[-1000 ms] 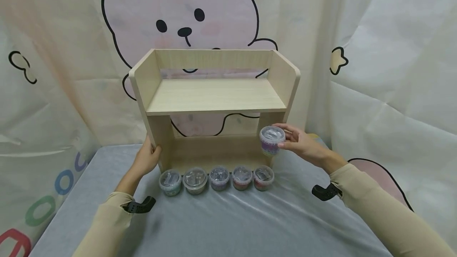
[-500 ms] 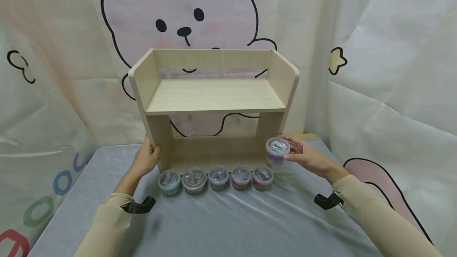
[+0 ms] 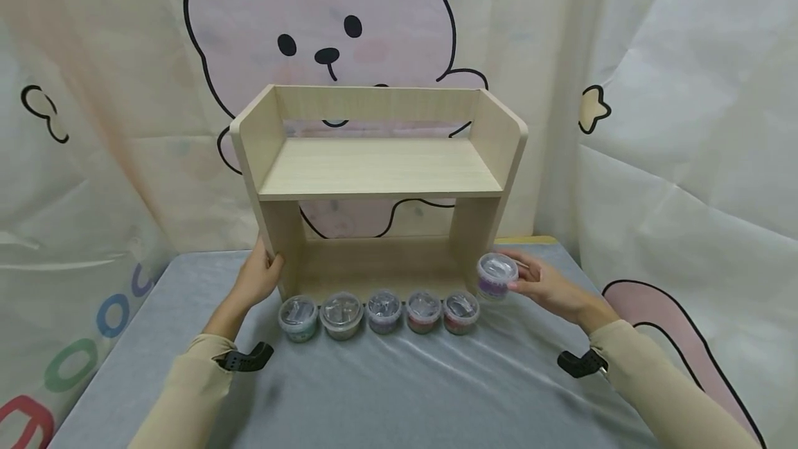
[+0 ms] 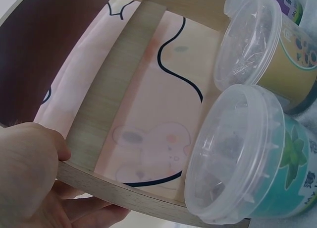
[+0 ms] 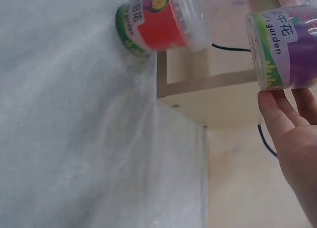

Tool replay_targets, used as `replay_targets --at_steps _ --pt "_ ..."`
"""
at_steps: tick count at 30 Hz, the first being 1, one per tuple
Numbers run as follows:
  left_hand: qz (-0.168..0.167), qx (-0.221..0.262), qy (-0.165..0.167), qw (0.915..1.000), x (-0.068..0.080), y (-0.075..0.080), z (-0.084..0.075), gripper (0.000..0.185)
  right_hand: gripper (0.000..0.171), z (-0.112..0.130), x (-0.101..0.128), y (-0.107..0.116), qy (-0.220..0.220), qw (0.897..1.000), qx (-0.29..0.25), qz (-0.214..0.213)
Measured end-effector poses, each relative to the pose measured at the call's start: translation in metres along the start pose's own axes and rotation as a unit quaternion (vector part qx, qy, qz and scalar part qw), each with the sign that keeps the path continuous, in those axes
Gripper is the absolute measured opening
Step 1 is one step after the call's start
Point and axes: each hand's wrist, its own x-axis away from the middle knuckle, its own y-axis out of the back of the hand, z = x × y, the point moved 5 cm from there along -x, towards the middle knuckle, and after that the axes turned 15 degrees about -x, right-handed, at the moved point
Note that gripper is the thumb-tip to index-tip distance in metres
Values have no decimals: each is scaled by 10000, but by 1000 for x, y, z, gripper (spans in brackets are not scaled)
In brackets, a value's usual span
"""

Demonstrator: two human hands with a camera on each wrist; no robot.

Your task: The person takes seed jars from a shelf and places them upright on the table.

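A light wooden two-tier shelf stands on the cloth-covered table. My left hand grips the lower front edge of its left side panel; in the left wrist view the thumb lies inside the panel and the fingers outside. My right hand holds a small lidded plastic tub with a purple label, off the table beside the shelf's lower right side. Several similar tubs stand in a row before the shelf, among them a teal one at the left end and a red one at the right end.
Grey-blue cloth covers the table. Cream curtains with cartoon outlines hang behind and at both sides. Something yellow shows along the table's back right edge.
My right hand has carried the purple-labelled tub down and to the right, from in front of the shelf's right panel toward the table. The left hand keeps its grip on the shelf.
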Motion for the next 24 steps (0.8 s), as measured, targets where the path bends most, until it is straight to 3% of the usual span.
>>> replay_targets --at_steps 8,24 --pt "62 -35 132 9999 0 -2 3 58 69 -18 6 15 -45 9998 -21 -201" --pt "25 -8 79 10000 0 -1 2 55 69 -64 12 34 -408 9989 -147 -177"
